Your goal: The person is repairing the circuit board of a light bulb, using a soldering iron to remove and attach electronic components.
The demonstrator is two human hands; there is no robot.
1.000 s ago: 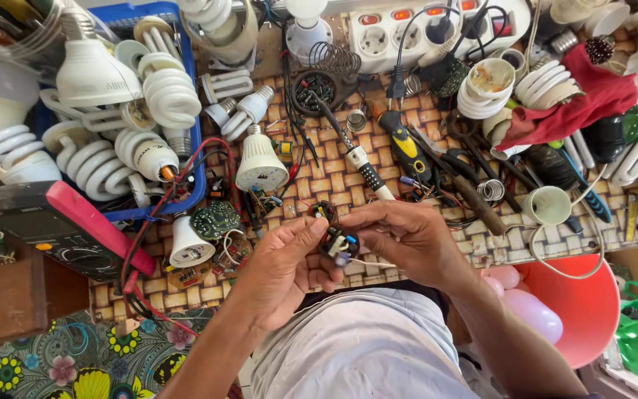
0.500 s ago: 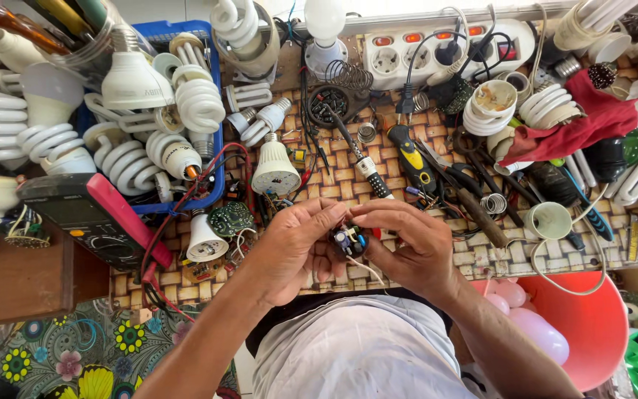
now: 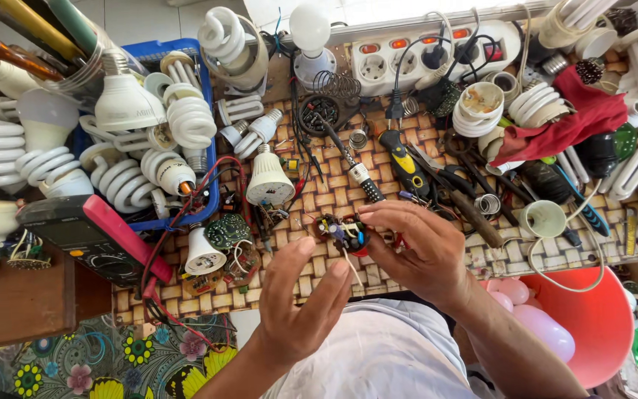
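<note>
Starting far to the left of the fingers, a blue plastic crate (image 3: pixel 208 193) is piled with white spiral lamp bulbs (image 3: pixel 190 118), and a dark meter with a pink edge (image 3: pixel 90 233) lies in front of it. Nearer, just left of the fingers, a white bulb base with a round green board and loose wires (image 3: pixel 212 247) rests on the brown woven mat (image 3: pixel 334 193).

Then comes the left hand (image 3: pixel 300 307). Its fingers are spread wide and hold nothing. The fingertips point up at the small round circuit board with blue and red parts (image 3: pixel 341 233), close under it but not touching.

That little board is pinched in the fingertips of the right hand (image 3: pixel 415 255), up above the mat. A thin pale wire hangs down from it, between the two hands.

Past the fingers to the right lie a yellow and black screwdriver (image 3: pixel 404 159), a red cloth (image 3: pixel 577 118) and a red plastic bucket (image 3: pixel 592 325).

I think the board could slip, since only fingertips grip it. The hanging wire could also snag on a finger and break off.
</note>
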